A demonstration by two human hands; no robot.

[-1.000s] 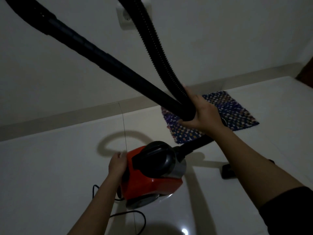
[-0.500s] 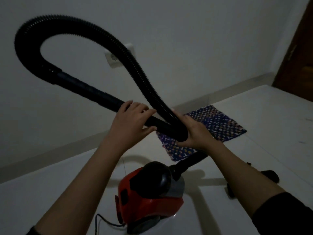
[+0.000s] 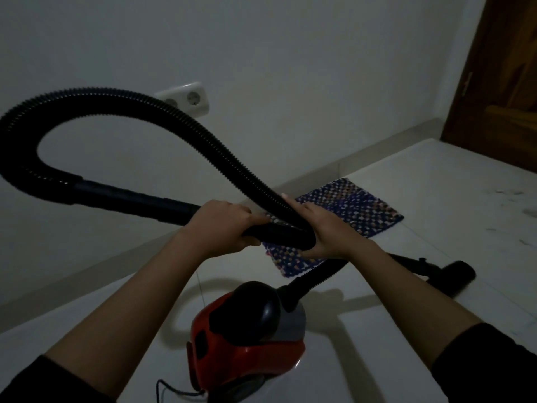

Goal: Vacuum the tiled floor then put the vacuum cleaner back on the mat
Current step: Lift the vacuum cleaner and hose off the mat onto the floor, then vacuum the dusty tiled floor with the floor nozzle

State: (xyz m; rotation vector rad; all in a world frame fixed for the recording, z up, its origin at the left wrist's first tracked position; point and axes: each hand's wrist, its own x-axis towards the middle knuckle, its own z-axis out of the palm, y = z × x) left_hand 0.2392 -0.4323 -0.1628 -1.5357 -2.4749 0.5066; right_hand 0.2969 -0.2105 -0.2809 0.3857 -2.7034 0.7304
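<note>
- My left hand (image 3: 223, 225) was wrapped tight round the wand (image 3: 130, 196), just where it met the crossing hose (image 3: 162, 112).
- My right hand (image 3: 322, 228) was clamped on the hose and the wand end together, pressing both into one bundle above the floor (image 3: 436, 199).
- The vacuum (image 3: 250, 335) stood on the tiles below my arms, clear of the mat (image 3: 343, 210), which lay near the wall (image 3: 290, 68) beyond it. I judged it not yet put back.
- The hose made a big springy loop to my left; if either grip eased, I expected it to whip open and pull the wand from my hands.
- The hose ran taut-looking down to the vacuum, so lifting the bundle higher could tip or drag the body across the slick tiles.
- The cord (image 3: 174, 391) trailed by the vacuum near my feet; I thought it could snag a wheel or trip me on the way to the mat.
- The nozzle (image 3: 453, 279) lay loose on the floor to the right, and it could easily be kicked in the dim light.
</note>
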